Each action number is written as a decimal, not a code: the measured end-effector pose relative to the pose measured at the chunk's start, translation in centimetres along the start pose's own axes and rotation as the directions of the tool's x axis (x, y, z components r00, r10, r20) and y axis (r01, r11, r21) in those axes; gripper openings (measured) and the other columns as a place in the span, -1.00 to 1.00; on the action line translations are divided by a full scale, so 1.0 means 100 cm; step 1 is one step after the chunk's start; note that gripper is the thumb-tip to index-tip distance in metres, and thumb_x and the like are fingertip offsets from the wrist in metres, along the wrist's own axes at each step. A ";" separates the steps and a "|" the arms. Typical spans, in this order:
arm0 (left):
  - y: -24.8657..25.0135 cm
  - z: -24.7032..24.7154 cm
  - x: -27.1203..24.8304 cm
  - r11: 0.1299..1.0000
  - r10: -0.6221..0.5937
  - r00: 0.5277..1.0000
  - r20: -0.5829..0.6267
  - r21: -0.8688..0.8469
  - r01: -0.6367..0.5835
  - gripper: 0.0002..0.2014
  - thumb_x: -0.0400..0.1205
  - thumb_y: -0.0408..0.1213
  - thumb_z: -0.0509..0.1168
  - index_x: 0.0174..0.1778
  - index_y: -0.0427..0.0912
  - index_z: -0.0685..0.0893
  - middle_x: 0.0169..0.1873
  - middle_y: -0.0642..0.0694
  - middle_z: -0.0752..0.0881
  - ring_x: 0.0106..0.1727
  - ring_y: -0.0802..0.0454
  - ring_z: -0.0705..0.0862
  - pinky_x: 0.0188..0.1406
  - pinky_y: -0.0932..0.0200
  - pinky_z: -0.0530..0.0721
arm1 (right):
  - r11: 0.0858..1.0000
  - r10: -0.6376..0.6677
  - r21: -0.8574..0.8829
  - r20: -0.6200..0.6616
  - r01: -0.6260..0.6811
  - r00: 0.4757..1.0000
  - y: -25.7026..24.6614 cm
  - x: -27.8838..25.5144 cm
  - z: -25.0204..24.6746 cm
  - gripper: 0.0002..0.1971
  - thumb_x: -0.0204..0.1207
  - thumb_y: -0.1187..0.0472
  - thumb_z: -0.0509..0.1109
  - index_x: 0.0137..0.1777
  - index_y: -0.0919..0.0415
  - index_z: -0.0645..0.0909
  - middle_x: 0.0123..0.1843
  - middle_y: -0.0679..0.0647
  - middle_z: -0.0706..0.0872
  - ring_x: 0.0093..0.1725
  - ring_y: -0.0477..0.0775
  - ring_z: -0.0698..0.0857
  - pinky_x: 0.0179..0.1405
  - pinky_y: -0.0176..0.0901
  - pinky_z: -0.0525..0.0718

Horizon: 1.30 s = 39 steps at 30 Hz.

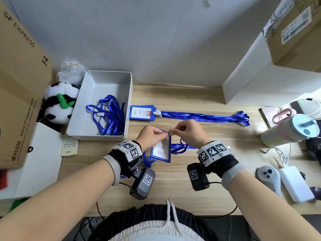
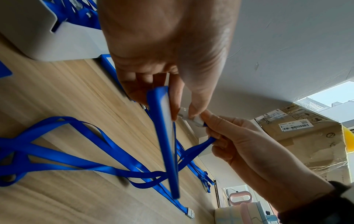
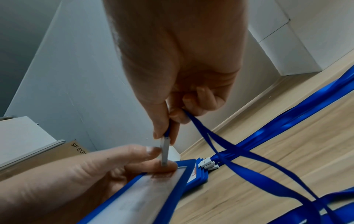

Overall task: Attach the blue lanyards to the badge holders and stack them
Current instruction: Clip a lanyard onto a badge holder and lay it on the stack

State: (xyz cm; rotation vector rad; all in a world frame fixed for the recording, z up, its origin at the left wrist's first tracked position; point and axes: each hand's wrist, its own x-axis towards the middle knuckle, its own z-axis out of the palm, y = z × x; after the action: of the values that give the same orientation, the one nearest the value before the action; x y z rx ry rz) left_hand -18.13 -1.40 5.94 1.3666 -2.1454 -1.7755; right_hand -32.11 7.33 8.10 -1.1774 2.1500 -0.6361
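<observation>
My left hand (image 1: 152,136) holds a blue-framed badge holder (image 1: 161,150) by its top edge, above the wooden table. My right hand (image 1: 187,131) pinches the white plastic clip (image 3: 165,149) of a blue lanyard (image 1: 180,146) and sets it against the holder's top (image 3: 180,166). The lanyard's ribbon (image 2: 107,151) trails loose over the table below both hands. A stack of finished badge holders (image 1: 142,112) lies behind my hands, its lanyards (image 1: 208,117) stretched out to the right. More blue lanyards (image 1: 109,115) lie tangled in a white box (image 1: 97,80).
A large cardboard box (image 1: 19,84), a panda plush (image 1: 59,103) and a remote (image 1: 68,145) sit at the left. A tumbler (image 1: 288,131), phone (image 1: 269,115), game controller (image 1: 269,176) and white charger (image 1: 295,183) crowd the right. White boxes (image 1: 260,75) stand at the back right.
</observation>
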 end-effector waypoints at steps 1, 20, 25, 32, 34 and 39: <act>0.000 0.001 0.000 1.000 -0.005 1.000 -0.007 0.007 0.005 -0.82 0.54 -0.18 0.39 -0.32 -0.17 0.78 -0.39 -0.12 0.64 -0.36 0.04 0.49 -0.36 0.24 0.41 | 1.000 0.001 0.005 0.000 -0.001 1.000 0.000 0.000 0.001 -0.75 0.47 0.00 0.44 -0.28 0.17 0.73 -0.60 -0.09 0.44 -0.57 -0.10 0.38 -0.61 -0.41 0.35; -0.008 -0.003 -0.004 0.998 -0.002 1.000 -0.021 -0.055 0.000 -0.73 0.53 -0.16 0.41 -0.22 -0.35 0.82 -0.56 -0.10 0.45 -0.38 0.04 0.40 -0.28 0.26 0.42 | 1.000 -0.003 0.023 -0.022 0.003 1.000 -0.004 -0.006 0.005 -0.74 0.48 0.02 0.44 -0.28 0.21 0.74 -0.59 -0.11 0.43 -0.54 -0.11 0.37 -0.58 -0.37 0.24; -0.009 -0.005 -0.005 1.000 0.017 1.000 -0.009 -0.015 -0.017 -0.75 0.52 -0.11 0.43 -0.21 -0.25 0.82 -0.44 -0.16 0.59 -0.30 0.06 0.49 -0.35 0.34 0.44 | 0.999 -0.015 0.034 -0.027 0.016 1.000 -0.004 -0.008 0.008 -0.75 0.46 0.02 0.46 -0.30 0.19 0.75 -0.58 -0.08 0.46 -0.53 -0.10 0.37 -0.52 -0.28 0.27; -0.010 -0.003 -0.004 1.000 -0.011 0.999 -0.048 -0.017 0.010 -0.79 0.47 -0.15 0.47 -0.21 -0.25 0.83 -0.39 -0.07 0.73 -0.20 0.12 0.63 -0.14 0.23 0.54 | 0.999 -0.028 0.030 -0.047 0.029 0.999 -0.003 -0.013 0.015 -0.73 0.45 0.01 0.47 -0.34 0.19 0.74 -0.57 0.01 0.49 -0.52 -0.05 0.35 -0.53 -0.23 0.27; -0.010 -0.001 -0.004 1.000 -0.023 0.998 -0.064 -0.006 0.023 -0.80 0.45 -0.15 0.47 -0.22 -0.24 0.83 -0.45 0.02 0.70 -0.25 0.16 0.61 -0.15 0.24 0.54 | 0.999 -0.023 0.037 -0.058 0.025 0.998 -0.003 -0.014 0.018 -0.74 0.43 0.00 0.48 -0.36 0.15 0.74 -0.60 -0.02 0.46 -0.54 -0.06 0.33 -0.55 -0.26 0.25; -0.010 0.001 -0.005 1.000 -0.027 0.996 -0.085 0.012 0.028 -0.84 0.46 -0.19 0.42 -0.21 -0.21 0.83 -0.38 -0.01 0.72 -0.25 0.13 0.61 -0.14 0.21 0.57 | 0.999 -0.015 0.036 -0.071 0.017 0.997 -0.004 -0.012 0.021 -0.74 0.43 -0.01 0.47 -0.37 0.14 0.74 -0.60 -0.01 0.46 -0.53 -0.06 0.34 -0.53 -0.21 0.27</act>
State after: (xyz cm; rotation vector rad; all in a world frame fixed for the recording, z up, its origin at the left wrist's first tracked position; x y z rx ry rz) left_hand -17.35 -0.98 5.32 1.4538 -2.1089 -1.6835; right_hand -29.90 7.89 7.25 -1.1697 2.1800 -0.7308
